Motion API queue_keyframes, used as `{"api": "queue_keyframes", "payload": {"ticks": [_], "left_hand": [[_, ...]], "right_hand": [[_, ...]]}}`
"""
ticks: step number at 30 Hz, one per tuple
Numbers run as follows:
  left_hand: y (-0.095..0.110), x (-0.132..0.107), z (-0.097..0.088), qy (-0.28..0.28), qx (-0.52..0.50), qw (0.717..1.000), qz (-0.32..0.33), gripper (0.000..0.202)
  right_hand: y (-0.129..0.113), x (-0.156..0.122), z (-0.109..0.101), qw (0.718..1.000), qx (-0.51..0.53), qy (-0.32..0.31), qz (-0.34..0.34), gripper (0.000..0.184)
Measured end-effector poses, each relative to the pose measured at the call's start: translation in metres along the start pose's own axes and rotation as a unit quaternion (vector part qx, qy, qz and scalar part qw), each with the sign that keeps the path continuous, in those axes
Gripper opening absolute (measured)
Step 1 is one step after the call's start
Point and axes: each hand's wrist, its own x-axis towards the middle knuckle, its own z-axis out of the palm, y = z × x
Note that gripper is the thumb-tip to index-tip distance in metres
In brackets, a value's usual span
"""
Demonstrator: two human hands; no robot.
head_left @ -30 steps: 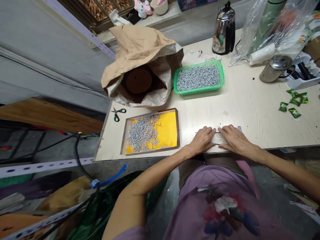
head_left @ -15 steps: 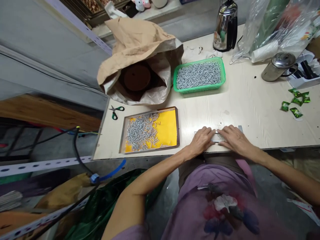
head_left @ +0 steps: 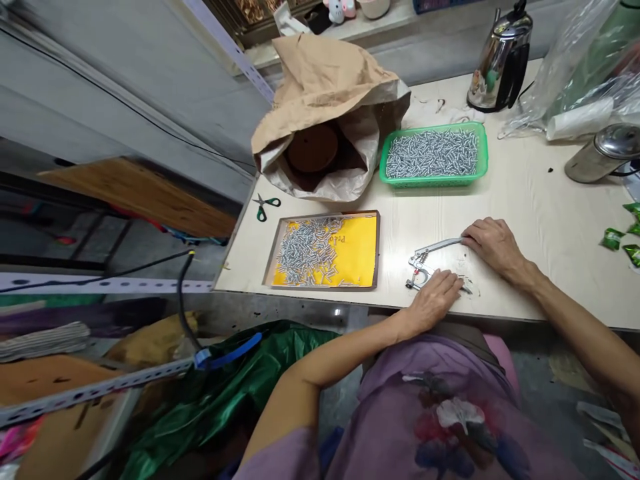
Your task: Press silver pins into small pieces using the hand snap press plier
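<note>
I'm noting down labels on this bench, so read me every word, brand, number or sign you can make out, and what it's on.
"Pr…o", as best I can read, with unclear lettering between: on the yellow sheet in the tray.
Green wrappers: any print is too small and blurred.
Metal tool: no readable marking.

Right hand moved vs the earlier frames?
Yes: judged against the green plastic basket, the right hand has moved closer to it, away from the front edge of the table.
</note>
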Motion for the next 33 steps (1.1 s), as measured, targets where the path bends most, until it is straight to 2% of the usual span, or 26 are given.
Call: {"api": "queue_keyframes", "payload": {"ticks": [3,5,6,8,11,13,15,19,21,23,26,28,29,31,33], "left_hand": [[-0.002,-0.005,-0.014,0.044,0.007,0.998,-0.036,0.033],[-0.007,-0.009,-0.03,0.05,0.044,0.989,-0.13,0.03],[-0.01,-0.01,-0.04,0.036,0.068,0.979,-0.189,0.029],[-0.02,-0.007,-0.058,-0.025,0.105,0.95,-0.292,0.029],[-0.036,0.007,-0.081,-0.165,0.087,0.905,-0.382,0.036],[-0.045,0.02,-0.089,-0.251,0.048,0.873,-0.415,0.037],[-0.051,0.029,-0.093,-0.301,0.03,0.856,-0.42,0.032],[-0.06,0.032,-0.099,-0.328,0.071,0.864,-0.376,0.021],[-0.066,0.034,-0.108,-0.313,0.085,0.869,-0.375,0.019],[-0.072,0.043,-0.124,-0.25,0.088,0.884,-0.384,0.018],[-0.078,0.069,-0.162,-0.074,0.098,0.918,-0.377,0.022],[-0.079,0.086,-0.188,0.032,0.117,0.924,-0.362,0.028],[-0.08,0.092,-0.198,0.066,0.126,0.923,-0.358,0.031],[-0.085,0.093,-0.212,0.09,0.144,0.917,-0.362,0.03],[-0.096,0.081,-0.216,0.075,0.167,0.904,-0.387,0.025]], "right_hand": [[-0.008,-0.007,-0.007,1.0,0.021,0.011,0.003,0.031],[-0.021,-0.019,-0.011,0.998,0.051,0.006,-0.026,0.031],[-0.029,-0.026,-0.012,0.997,0.067,-0.002,-0.045,0.03],[-0.045,-0.041,-0.011,0.993,0.088,-0.018,-0.08,0.027],[-0.063,-0.058,-0.001,0.992,0.082,-0.016,-0.09,0.022],[-0.067,-0.063,0.006,0.994,0.075,0.0,-0.077,0.019],[-0.068,-0.065,0.011,0.995,0.069,0.019,-0.069,0.02],[-0.068,-0.067,0.013,0.993,0.052,0.078,-0.069,0.024],[-0.07,-0.068,0.014,0.99,0.046,0.114,-0.066,0.024],[-0.071,-0.068,0.017,0.986,0.033,0.149,-0.061,0.024],[-0.073,-0.068,0.023,0.981,0.014,0.186,-0.055,0.023],[-0.073,-0.067,0.024,0.979,0.009,0.196,-0.055,0.022],[-0.073,-0.068,0.025,0.979,0.009,0.197,-0.056,0.022],[-0.072,-0.069,0.025,0.98,0.012,0.192,-0.055,0.022],[-0.07,-0.07,0.026,0.982,0.015,0.182,-0.054,0.023]]}}
